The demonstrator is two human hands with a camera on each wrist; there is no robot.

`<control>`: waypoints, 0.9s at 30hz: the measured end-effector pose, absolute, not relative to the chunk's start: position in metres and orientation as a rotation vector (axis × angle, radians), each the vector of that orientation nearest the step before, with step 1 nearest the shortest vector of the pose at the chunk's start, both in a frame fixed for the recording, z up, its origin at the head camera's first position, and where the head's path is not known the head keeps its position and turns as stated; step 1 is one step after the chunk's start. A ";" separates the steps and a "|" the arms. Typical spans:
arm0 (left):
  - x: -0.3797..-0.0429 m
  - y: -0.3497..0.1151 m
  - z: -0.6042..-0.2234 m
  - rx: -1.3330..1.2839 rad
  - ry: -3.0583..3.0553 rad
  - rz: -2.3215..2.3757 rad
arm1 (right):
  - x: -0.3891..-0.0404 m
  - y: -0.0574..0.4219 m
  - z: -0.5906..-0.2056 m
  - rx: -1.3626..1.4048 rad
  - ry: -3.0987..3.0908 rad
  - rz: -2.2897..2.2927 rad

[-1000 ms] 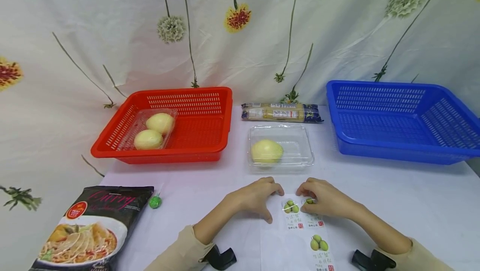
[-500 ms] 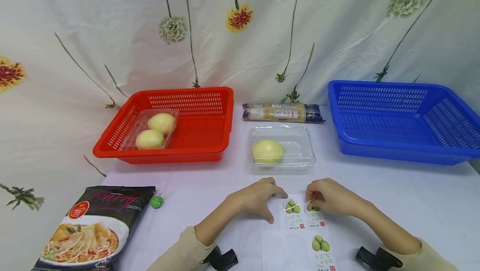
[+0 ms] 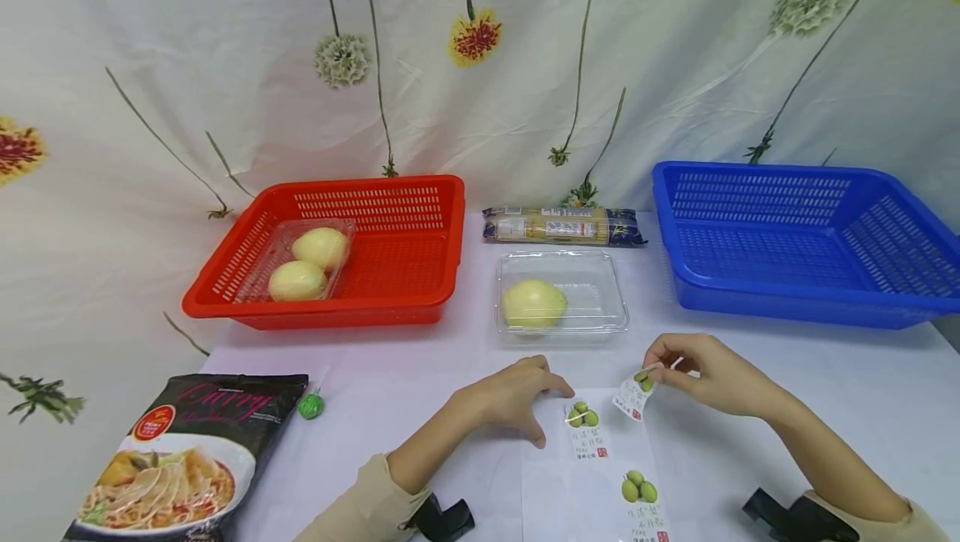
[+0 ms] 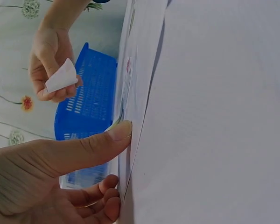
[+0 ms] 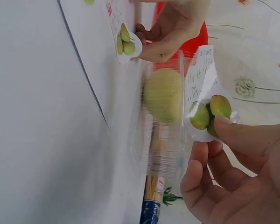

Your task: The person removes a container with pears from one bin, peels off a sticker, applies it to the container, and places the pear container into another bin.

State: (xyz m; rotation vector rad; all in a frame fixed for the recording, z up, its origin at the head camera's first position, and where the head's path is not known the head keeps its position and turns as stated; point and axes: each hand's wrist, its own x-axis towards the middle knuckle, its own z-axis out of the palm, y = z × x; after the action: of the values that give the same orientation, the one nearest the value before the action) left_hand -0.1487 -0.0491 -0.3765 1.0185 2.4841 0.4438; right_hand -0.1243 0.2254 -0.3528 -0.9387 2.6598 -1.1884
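Observation:
My right hand pinches a peeled sticker between thumb and fingers, holding it above the sticker sheet. In the right wrist view the sticker shows green fruit and lettering; the left wrist view shows its white back. My left hand rests at the sheet's upper left, its thumb and fingers spread and touching near the edge. Two stickers stay on the sheet, an upper one and a lower one. Just beyond the hands lies a clear plastic box with one pale yellow-green fruit inside.
A red basket at back left holds a clear box with two pale fruits. At back right stands a blue basket. Noodle packs lie behind the clear box. A black curry noodle bag and green lollipop lie left.
The right hand has peeled the upper right sticker off the sheet and lifted it away to the right. My left hand has stayed at the sheet's edge.

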 end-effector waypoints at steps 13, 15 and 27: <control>-0.150 -0.051 -0.363 1.166 2.612 0.837 | -0.158 0.208 -0.305 -0.963 2.813 -1.059; -0.153 -0.051 -0.359 1.231 2.681 0.993 | -0.170 0.199 -0.299 -0.984 2.811 -1.035; -0.190 -0.051 -0.355 1.221 3.024 1.362 | -0.240 0.147 -0.290 -1.089 2.757 -0.772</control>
State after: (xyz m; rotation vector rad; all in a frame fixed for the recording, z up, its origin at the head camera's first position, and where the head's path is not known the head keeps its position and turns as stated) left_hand -0.1898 -0.0511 -0.3554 1.2214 3.0239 1.3615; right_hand -0.2399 0.1475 -0.2900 -1.0889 2.7568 -0.7722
